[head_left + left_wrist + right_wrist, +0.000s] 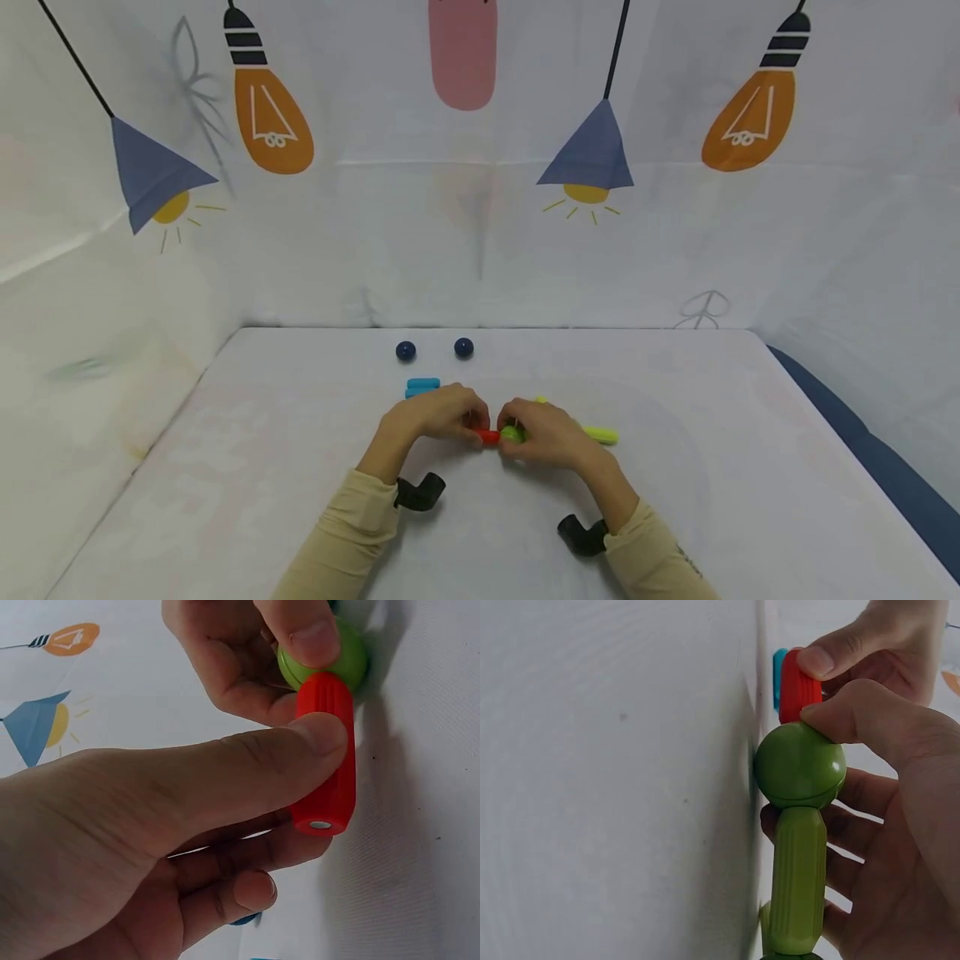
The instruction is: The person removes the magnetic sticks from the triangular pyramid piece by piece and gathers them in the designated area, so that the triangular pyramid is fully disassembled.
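My left hand (442,412) pinches a red magnetic rod (330,784) between thumb and fingers; a silvery disc shows in its near end. The rod's other end meets a green ball (799,765), which my right hand (551,435) holds with thumb and fingers. In the right wrist view a yellow-green ridged rod (799,881) touches the ball's opposite side. Beyond that rod, at the bottom edge, part of another green ball (791,956) shows. The right hand hides much of these pieces in the head view.
Two light-blue rods (423,383) lie just beyond the left hand. Two dark-blue balls (463,347) sit near the back edge of the white table (262,467). A yellow-green rod (602,435) sticks out right of the right hand. A printed white curtain (420,242) hangs behind.
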Action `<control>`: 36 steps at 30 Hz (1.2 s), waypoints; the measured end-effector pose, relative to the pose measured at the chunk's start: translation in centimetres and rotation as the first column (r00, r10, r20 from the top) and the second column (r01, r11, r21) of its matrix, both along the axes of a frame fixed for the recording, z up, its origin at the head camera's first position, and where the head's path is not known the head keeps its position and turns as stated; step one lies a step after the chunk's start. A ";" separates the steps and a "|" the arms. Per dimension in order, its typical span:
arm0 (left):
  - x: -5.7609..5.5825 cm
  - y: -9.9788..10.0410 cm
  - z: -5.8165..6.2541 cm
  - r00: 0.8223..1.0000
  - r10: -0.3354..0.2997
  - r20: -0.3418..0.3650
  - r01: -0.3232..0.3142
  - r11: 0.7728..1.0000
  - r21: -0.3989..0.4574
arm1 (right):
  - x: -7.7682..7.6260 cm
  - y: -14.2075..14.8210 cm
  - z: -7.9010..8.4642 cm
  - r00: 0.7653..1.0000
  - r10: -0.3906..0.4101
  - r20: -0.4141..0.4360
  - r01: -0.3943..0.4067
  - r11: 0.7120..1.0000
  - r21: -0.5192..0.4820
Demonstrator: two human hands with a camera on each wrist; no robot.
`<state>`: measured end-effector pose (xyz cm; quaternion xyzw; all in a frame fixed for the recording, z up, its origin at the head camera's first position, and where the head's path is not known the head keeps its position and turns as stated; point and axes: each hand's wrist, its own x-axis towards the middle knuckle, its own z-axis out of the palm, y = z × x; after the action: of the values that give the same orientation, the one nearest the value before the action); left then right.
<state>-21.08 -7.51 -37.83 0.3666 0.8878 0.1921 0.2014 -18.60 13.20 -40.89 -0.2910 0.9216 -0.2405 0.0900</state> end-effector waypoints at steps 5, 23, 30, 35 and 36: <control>0.3 0.0 0.4 1.000 0.006 0.018 -0.005 1.000 -0.010 | 0.2 -0.2 0.2 1.000 0.011 -0.002 -0.011 1.000 0.001; -0.5 -6.6 1.9 0.967 0.252 0.032 -0.254 0.967 0.037 | 0.1 1.0 1.2 0.998 0.055 0.009 -0.055 0.998 0.007; -1.0 -7.3 1.5 0.955 0.288 0.073 -0.292 0.955 0.056 | -0.2 2.7 2.3 0.998 0.043 0.037 -0.042 0.998 -0.039; -1.3 -7.3 1.0 0.948 0.316 0.044 -0.318 0.947 0.048 | -0.4 3.2 2.0 0.996 0.070 0.050 -0.070 0.998 -0.010; -1.3 -7.4 0.8 0.946 0.320 0.045 -0.322 0.946 0.044 | -0.4 3.2 1.9 0.996 0.076 0.045 -0.077 0.997 0.000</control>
<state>-22.42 -14.91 -36.99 0.2184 0.9265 0.2517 0.1746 -19.02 16.38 -39.04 -0.3205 0.9078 -0.2426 0.1202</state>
